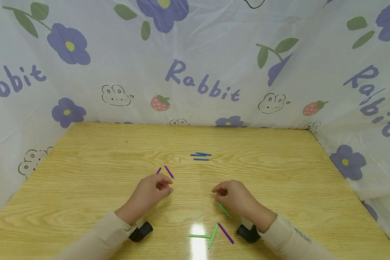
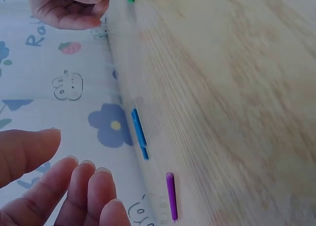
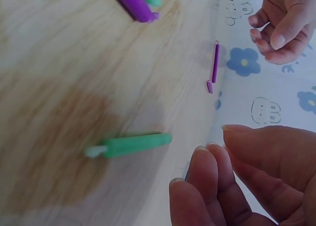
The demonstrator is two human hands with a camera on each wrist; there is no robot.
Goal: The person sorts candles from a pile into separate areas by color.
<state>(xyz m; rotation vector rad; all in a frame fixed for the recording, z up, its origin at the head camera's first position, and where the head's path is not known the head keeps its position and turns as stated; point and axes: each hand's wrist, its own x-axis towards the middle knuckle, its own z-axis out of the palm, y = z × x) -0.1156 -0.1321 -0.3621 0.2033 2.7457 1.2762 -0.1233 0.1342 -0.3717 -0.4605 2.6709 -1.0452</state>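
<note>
My left hand (image 1: 151, 191) hovers over the table with loosely curled fingers and holds nothing. Just beyond it lie two purple candles (image 1: 169, 172), one partly hidden behind the hand. My right hand (image 1: 237, 198), also holding nothing, hangs above a green candle (image 1: 224, 209); thumb and fingertips stand apart. A white wick shows on that green candle (image 3: 133, 144) in the right wrist view. Nearer the front, two more green candles (image 1: 199, 236) touch or nearly touch, beside a purple candle (image 1: 226, 233). Three blue candles (image 1: 201, 159) lie farther back.
The wooden table (image 1: 263, 155) carries all the candles. A white curtain (image 1: 201, 47) printed with flowers and rabbits hangs behind it and at both sides. Black wrist cameras (image 1: 141, 232) sit under both forearms.
</note>
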